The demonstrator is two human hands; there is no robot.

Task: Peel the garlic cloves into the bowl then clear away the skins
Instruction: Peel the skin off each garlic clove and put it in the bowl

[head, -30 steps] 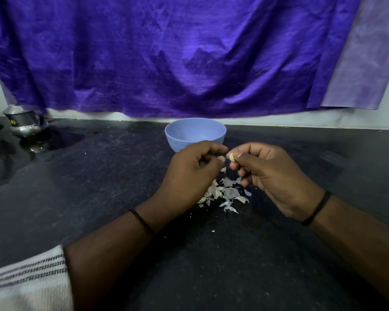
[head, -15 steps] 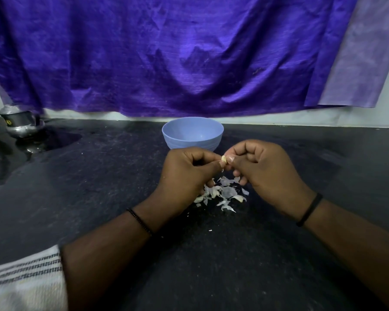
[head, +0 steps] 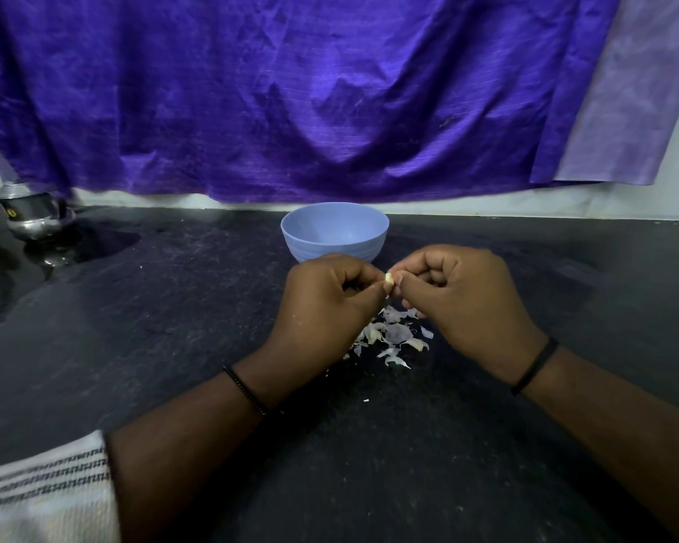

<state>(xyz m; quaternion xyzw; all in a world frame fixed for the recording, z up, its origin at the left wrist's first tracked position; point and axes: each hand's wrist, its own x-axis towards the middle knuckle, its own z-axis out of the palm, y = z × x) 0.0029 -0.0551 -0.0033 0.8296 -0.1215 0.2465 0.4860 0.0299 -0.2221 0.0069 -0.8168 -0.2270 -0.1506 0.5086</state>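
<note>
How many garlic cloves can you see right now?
1. A single garlic clove is pinched between the left hand and right hand. More may lie hidden inside the bowl.

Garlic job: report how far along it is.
Done: a pile of loose skins lies on the counter. In hand: left hand and right hand both pinch one garlic clove. Left: dropping it into the blue bowl, whose contents are hidden, and clearing the skins.

Forearms reaching in from 7 and 4 o'clock, left hand (head: 326,303) and right hand (head: 463,299) curled, fingertips meeting, pinching a garlic clove (head: 389,278) at centre.
</note>
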